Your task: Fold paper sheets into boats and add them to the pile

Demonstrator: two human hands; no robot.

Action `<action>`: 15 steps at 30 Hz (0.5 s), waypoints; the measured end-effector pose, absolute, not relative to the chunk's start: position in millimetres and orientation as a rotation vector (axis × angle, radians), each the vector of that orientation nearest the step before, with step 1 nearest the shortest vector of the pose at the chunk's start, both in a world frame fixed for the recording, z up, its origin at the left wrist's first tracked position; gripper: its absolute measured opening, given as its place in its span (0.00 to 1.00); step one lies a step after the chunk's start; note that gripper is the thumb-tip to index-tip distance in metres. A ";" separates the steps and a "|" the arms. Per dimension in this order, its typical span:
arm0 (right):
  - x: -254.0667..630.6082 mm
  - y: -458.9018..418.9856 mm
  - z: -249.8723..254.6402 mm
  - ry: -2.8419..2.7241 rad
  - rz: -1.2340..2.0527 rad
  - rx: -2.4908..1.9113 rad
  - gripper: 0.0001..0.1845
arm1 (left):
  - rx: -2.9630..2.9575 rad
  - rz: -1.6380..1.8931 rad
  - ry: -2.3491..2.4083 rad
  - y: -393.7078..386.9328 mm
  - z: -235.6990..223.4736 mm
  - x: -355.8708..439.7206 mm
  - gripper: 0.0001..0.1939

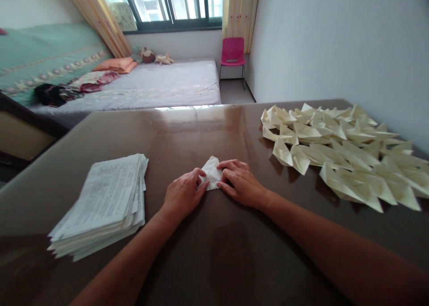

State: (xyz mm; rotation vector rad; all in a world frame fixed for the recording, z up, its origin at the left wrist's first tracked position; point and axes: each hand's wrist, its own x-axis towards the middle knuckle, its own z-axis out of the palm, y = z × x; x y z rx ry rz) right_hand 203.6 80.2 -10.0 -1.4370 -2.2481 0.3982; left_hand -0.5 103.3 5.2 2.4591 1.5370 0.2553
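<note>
A small folded paper [212, 172] is lying on the brown table [208, 131], near the middle of its width, between the two hands. It is showing a pointed far end and some faint print on its white surface.

The left hand [184, 189] is touching the paper's left side. Its thumb is reaching toward the near part of the paper and its index finger is bending in just beyond, while the other fingers are curling close together. Whether thumb and finger are pinching the paper or only pressing it, I cannot tell.

The right hand [239, 180] is touching the paper's right side. Its thumb is lying along the near part and its index finger is resting farther up, with a gap showing between them; the remaining fingers are bending side by side. Here too, I cannot tell whether any edge is being pinched.

To the left, a stack [103, 203] of written sheets is sitting with uneven edges. To the right, many cream folded shapes [335, 149] are standing crowded together, reaching toward the wall [328, 42].

Beyond the table's far edge, a bed [174, 89] is standing on the left, with two soft toys [156, 57] lying at its far side. A pink chair [233, 53] is standing to the bed's right, and daylight is coming through the far window [181, 6].
</note>
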 end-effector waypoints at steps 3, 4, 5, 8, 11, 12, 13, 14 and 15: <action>203.2 80.1 -9.6 -2.234 0.420 -1.435 0.10 | 2.448 0.244 1.520 103.9 5.5 -0.8 0.14; 203.2 80.1 -9.6 -2.229 0.425 -1.435 0.10 | 2.448 0.250 1.513 104.2 5.1 -1.0 0.15; 203.2 80.3 -9.7 -2.223 0.428 -1.435 0.10 | 2.449 0.259 1.506 104.6 4.5 -1.2 0.15; 203.0 81.0 -10.4 -2.211 0.427 -1.437 0.09 | 2.456 0.298 1.490 105.5 2.0 -1.7 0.16; 202.3 81.7 -11.5 -2.207 0.427 -1.437 0.09 | 2.484 0.304 1.484 104.5 0.2 -0.9 0.16; 201.9 81.8 -11.8 -2.203 0.426 -1.438 0.09 | 2.505 0.294 1.489 103.7 0.1 -0.4 0.16; 201.5 81.8 -11.9 -2.199 0.425 -1.440 0.09 | 2.537 0.285 1.500 102.7 0.1 0.2 0.16; 201.0 81.7 -11.9 -2.196 0.422 -1.442 0.09 | 2.577 0.284 1.513 101.6 0.2 0.7 0.16; 200.5 81.5 -11.8 -2.193 0.418 -1.445 0.09 | 2.628 0.299 1.517 100.6 0.3 1.1 0.17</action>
